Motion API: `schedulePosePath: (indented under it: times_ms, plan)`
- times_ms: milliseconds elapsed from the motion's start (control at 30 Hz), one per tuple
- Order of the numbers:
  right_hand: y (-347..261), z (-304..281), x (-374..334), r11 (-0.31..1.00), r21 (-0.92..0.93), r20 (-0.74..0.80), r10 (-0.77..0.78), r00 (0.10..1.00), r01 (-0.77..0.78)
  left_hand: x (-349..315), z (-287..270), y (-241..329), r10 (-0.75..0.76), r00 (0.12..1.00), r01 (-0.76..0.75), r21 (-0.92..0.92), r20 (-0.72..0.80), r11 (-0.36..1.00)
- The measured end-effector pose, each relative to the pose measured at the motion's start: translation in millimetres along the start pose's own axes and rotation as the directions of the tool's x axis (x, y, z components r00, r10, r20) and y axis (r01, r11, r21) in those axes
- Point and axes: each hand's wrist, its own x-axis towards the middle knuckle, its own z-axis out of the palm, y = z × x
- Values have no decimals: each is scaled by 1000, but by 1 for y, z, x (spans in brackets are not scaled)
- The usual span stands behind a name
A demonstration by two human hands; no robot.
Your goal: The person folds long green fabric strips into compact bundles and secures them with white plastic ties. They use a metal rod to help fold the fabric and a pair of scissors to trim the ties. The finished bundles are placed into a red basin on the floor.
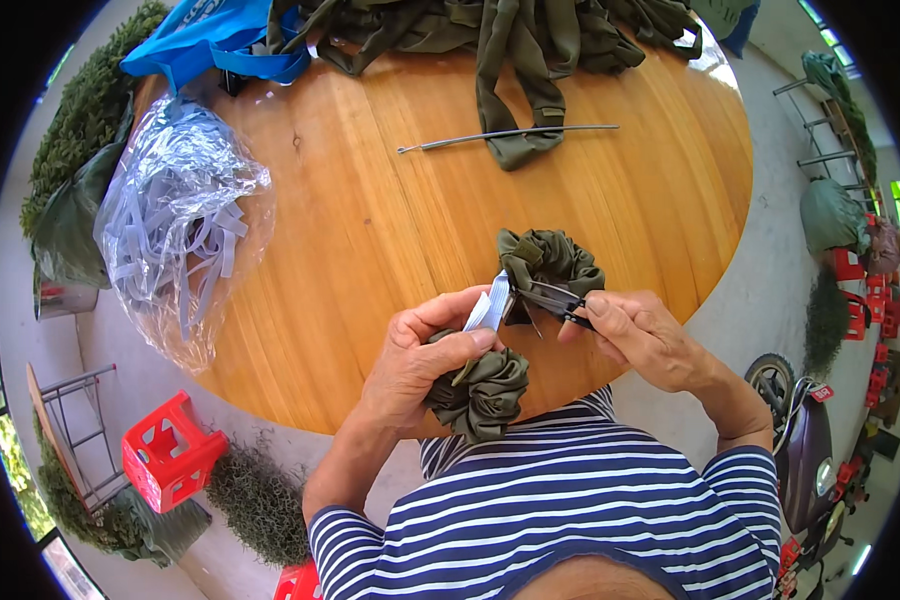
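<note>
At the table's near edge, my left hand (415,365) pinches a pale blue-white elastic band (488,310) between thumb and fingers. Gathered olive fabric (492,395) bunches beneath that hand, and more of the same ruched fabric (555,255) curls on the table just beyond. The band's far end reaches this upper bunch. My right hand (650,335) is closed around small thread snips (570,303) with black handles and metal blades. The blades lie against the upper bunch, close to the band; their exact contact is too small to tell.
A thin metal rod (510,137) lies across an olive fabric strip (522,90), below a pile of such strips (400,30). At left are a clear plastic bag (175,215) of pale elastic strips and a blue bag (205,45). A red stool (170,450) stands on the floor.
</note>
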Motion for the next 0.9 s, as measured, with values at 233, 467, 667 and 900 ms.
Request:
schedulePosePath:
  times_ms: [233,467,667,900]
  plan:
    - [-9,3,4,986,-165,84,-14,996,28,1,-3,-3,7,999,-6,-22,50,1000]
    - [-8,8,11,985,-164,128,-33,991,54,0,3,-1,-30,999,31,-28,19,999]
    - [-14,9,17,989,-148,163,25,986,-1,1,1,0,-60,996,56,64,65,996]
    - [-6,8,17,999,-35,171,30,985,-25,1,2,2,-78,996,70,142,51,987]
